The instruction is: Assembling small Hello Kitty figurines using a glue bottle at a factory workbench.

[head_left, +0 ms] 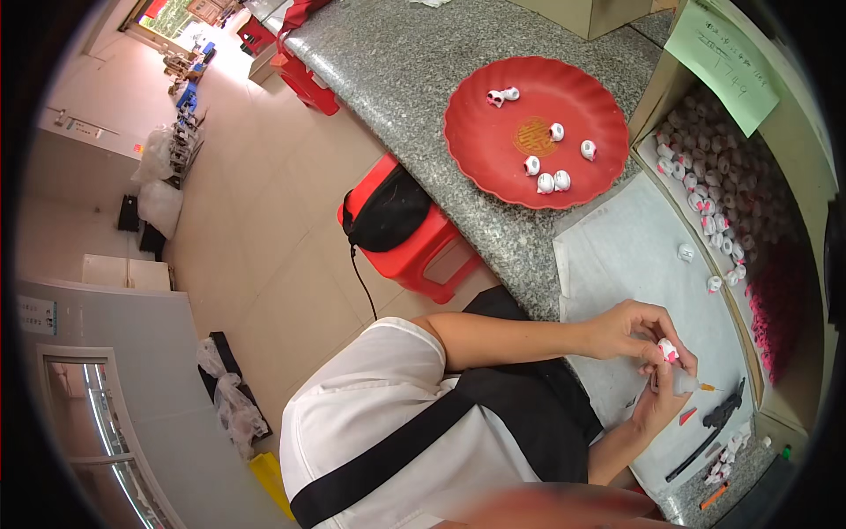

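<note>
I watch from afar as the left hand (643, 331) pinches a small, round, white-and-pink piece (667, 351) over the pale sheet (617, 260), near right; the right hand's (657, 409) fingers wrap a translucent, orange-tipped bottle (684, 383). Positioning seems underway, next calling for steady aim.

"What's on that red stool (407, 262) left of the speckled surface (388, 79)?"

"A black bag (388, 207), by the look of it, with a thin dark cord hanging toward the tiled floor (273, 229)."

"And over to the left?"

"Clear plastic bags (161, 207) bulging at the far side, more crumpled plastic (233, 410) nearer, beside a grey panel (159, 370). Something yellow (270, 482) nearest. Far off, another red seat (308, 85) and daylight outside (181, 18)."
</note>
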{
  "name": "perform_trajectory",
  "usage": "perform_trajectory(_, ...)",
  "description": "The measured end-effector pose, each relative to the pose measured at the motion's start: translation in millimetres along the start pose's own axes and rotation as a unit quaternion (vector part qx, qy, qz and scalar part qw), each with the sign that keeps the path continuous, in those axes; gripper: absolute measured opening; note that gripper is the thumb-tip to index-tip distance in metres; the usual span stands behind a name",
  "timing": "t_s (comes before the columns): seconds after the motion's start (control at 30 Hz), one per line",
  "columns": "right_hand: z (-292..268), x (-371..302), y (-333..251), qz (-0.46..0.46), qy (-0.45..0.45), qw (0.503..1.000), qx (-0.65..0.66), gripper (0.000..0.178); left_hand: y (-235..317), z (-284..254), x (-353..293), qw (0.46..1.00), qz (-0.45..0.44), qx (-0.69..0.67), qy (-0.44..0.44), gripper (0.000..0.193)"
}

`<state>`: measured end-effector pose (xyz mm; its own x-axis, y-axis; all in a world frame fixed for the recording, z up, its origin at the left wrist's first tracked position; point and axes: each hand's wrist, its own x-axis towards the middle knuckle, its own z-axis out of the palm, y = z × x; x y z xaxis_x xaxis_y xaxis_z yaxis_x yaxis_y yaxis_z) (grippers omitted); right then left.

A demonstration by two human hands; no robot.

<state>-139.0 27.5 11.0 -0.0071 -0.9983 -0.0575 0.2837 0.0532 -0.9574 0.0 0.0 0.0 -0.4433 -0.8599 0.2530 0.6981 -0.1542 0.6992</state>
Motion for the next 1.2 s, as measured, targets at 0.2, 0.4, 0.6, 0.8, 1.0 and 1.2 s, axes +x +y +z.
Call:
perform_trajectory(0.2, -2.3, -2.7, 2.2, -0.001, 0.006, 1.0, 0.013, 0.025, 3.1, 2.8, -1.9, 1.0, -0.025, 0.017, 0.005, 0.018)
perform_trajectory(0.4, -7.3, -2.6, -1.0, 0.003, -0.003, 1.0, 0.026, 0.025, 3.1, 4.1, 0.2, 0.999, -0.035, -0.037, -0.005, 0.018)
perform_trajectory(0.6, -13.7, -4.7, 1.3, -0.022, -0.044, 0.998, 0.024, 0.029, -2.9, -3.9, 0.1, 0.999, -0.037, 0.005, -0.034, 0.021)
perform_trajectory(0.8, -10.2, -3.6, -1.3, 0.002, -0.025, 1.0, 0.004, 0.031, -0.1, 2.7, 1.3, 0.999, -0.039, -0.02, -0.003, 0.02)
perform_trajectory(1.0, -19.4, -5.6, 1.4, -0.015, -0.021, 1.0, 0.009, 0.026, -1.6, 4.8, 0.1, 0.997, -0.007, 0.07, -0.018, 0.016)
perform_trajectory(1.2, -8.6, 0.3, 3.7, 0.02, 0.011, 1.0, 0.011, 0.03, 7.0, 8.9, -0.7, 0.984, -0.006, 0.168, 0.054, 0.019)
